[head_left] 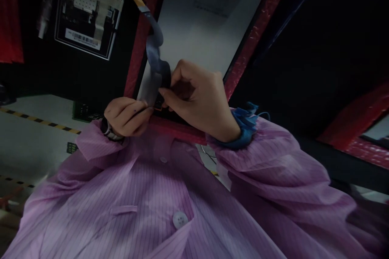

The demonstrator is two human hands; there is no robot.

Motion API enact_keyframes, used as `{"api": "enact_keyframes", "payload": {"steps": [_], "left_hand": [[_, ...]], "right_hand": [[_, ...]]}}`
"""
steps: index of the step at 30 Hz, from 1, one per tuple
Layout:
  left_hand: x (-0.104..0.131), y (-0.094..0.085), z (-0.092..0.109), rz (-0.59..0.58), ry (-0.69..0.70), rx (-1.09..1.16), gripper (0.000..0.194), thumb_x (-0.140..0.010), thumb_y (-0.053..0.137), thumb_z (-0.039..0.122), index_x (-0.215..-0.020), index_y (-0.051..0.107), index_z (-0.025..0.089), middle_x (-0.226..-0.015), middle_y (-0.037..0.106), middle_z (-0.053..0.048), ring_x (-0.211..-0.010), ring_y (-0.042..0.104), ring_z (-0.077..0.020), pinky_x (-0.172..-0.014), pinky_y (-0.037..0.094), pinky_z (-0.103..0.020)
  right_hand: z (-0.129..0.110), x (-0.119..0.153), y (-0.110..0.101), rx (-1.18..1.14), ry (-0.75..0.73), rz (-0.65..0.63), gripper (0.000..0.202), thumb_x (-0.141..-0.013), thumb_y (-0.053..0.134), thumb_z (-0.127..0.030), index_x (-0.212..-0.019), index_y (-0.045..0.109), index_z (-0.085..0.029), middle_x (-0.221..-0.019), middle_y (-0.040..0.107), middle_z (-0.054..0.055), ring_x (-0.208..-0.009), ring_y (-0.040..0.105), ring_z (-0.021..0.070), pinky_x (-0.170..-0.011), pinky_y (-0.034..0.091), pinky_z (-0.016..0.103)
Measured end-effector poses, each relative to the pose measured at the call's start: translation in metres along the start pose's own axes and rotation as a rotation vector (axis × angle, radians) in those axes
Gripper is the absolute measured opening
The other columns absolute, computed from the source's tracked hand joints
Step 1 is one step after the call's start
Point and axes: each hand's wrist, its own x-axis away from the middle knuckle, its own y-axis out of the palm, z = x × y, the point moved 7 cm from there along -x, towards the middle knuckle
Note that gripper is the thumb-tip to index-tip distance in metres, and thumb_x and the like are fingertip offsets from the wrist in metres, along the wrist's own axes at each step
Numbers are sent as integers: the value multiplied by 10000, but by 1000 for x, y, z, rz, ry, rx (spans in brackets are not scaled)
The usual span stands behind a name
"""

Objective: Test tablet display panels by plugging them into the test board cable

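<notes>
Pinching the grey strip (154, 58) at its lower end with the left hand (126, 115) and at its dark curl with the right hand (203, 97), close together, over the lower left of a pale panel (209, 24) with a red border (247, 50). Laid out across a dark surface (75, 75), near a barcoded module (86, 14). Dimly lit, with pale floor (39, 145) and striped tape (41, 120) at lower left.

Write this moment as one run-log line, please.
left hand: at lower end of gray strip | right hand: fingertips at strip | strip: bent, over red-bordered panel
</notes>
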Motion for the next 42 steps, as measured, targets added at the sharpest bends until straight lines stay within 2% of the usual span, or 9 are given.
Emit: {"api": "enact_keyframes", "payload": {"steps": [6, 10, 17, 20, 26, 29, 33, 38, 42], "left_hand": [[8, 0, 2, 15, 27, -67, 197, -866, 561, 202, -897, 743, 270, -773, 705, 8, -635, 605, -154, -534, 496, -292], [28, 10, -7, -203, -98, -106, 259, -909, 518, 346, -801, 748, 299, -675, 670, -20, -592, 590, -179, -513, 501, -330], [65, 26, -24, -471, -335, 70, 320, -917, 501, 469, -777, 737, 306, -678, 646, -53, -643, 592, -216, -587, 552, -393], [55, 24, -20, -423, -293, 89, 300, -924, 503, 456, -820, 742, 307, -684, 650, -47, -633, 600, -216, -579, 551, -394], [14, -2, 1, 21, -8, -47, 178, -876, 578, 218, -965, 722, 269, -765, 704, -6, -637, 625, -163, -535, 507, -297], [26, 9, -7, -125, -102, -8, 157, -900, 572, 313, -910, 720, 262, -731, 679, -15, -629, 613, -164, -561, 521, -310], [63, 25, -24, -408, -329, -4, 396, -917, 473, 543, -721, 705, 287, -636, 620, -48, -594, 576, -206, -548, 529, -391], [66, 23, -24, -403, -319, -5, 399, -917, 486, 545, -703, 708, 291, -633, 623, -45, -592, 570, -199, -554, 533, -378], [52, 16, -16, -290, -205, 85, 231, -924, 559, 402, -818, 744, 314, -683, 655, -24, -637, 598, -187, -600, 548, -355]], "right_hand": [[2, -1, 1, -61, 39, -19, 315, -870, 712, -188, -763, 421, -245, -664, 534, -19, -639, 572, 145, -581, 486, 293], [1, 0, 1, -44, 33, -28, 321, -868, 713, -190, -763, 415, -249, -662, 535, -19, -631, 567, 150, -583, 483, 302], [-6, -1, 1, 43, -103, -14, 308, -839, 657, -108, -746, 397, -245, -655, 540, -28, -569, 537, 120, -569, 431, 304], [-4, -1, 1, 48, -57, -23, 297, -852, 660, -115, -758, 408, -240, -679, 558, -21, -604, 556, 124, -600, 450, 298], [-1, 0, 1, 26, 14, -28, 297, -892, 700, -226, -785, 424, -240, -692, 570, -16, -646, 576, 135, -634, 487, 288], [0, 1, 1, 37, 16, -22, 286, -901, 691, -239, -787, 428, -241, -688, 576, -16, -648, 584, 137, -643, 502, 286], [0, 1, 0, 62, 17, -12, 276, -893, 685, -194, -789, 434, -238, -699, 583, -16, -673, 604, 140, -657, 503, 282], [-3, 1, 0, 84, -6, -11, 330, -864, 697, -141, -758, 401, -242, -680, 589, -16, -610, 578, 129, -602, 477, 290], [-3, 0, -2, 87, -1, 7, 317, -880, 682, -158, -761, 402, -248, -668, 586, -12, -608, 576, 142, -593, 479, 301]]}}
